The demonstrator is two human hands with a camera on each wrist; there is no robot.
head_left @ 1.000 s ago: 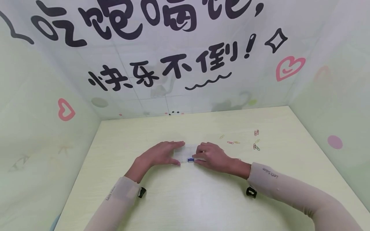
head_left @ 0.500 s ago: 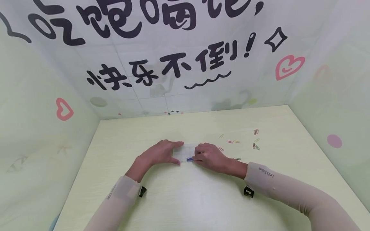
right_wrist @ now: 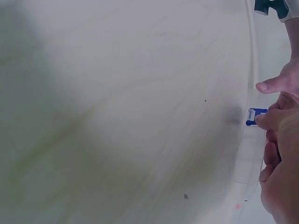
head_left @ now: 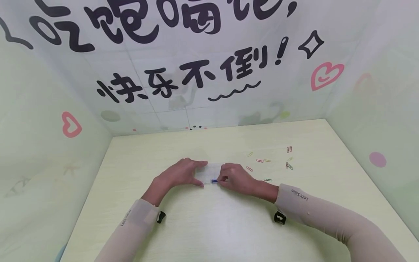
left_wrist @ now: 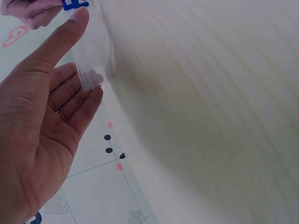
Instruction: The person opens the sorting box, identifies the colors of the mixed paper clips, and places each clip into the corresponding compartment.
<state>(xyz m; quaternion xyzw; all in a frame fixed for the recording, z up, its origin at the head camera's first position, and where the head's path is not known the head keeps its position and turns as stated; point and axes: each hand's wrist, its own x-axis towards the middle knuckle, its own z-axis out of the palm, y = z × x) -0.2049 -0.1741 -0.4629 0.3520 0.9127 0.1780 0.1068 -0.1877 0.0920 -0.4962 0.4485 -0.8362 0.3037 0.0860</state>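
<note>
a person's left hand [head_left: 181, 173] spans the left end of a clear plastic box [head_left: 204, 176], thumb at the front edge and fingers at the back, the grip spread about as wide as the box itself. the right hand [head_left: 238, 179], at the box's right end, is closed far tighter, its thumb and index finger pinching a blue clasp [head_left: 214, 181] on the front edge of the box; in the right wrist view the thumb partly covers the clasp. the box rests on a pale wooden table [head_left: 209, 225]. loose paper clips lie to the right of the box: a green clip [head_left: 267, 180] near the right wrist, a red clip [head_left: 249, 169] nearer the box, and others in yellow, red and green farther off and beyond. light sleeves [head_left: 322, 213] and black wrist straps [head_left: 279, 218] reach in from in front of the box. behind it hangs a white backdrop [head_left: 209, 112] with bold black lettering [head_left: 163, 83] and a pink heart [head_left: 327, 76].
</note>
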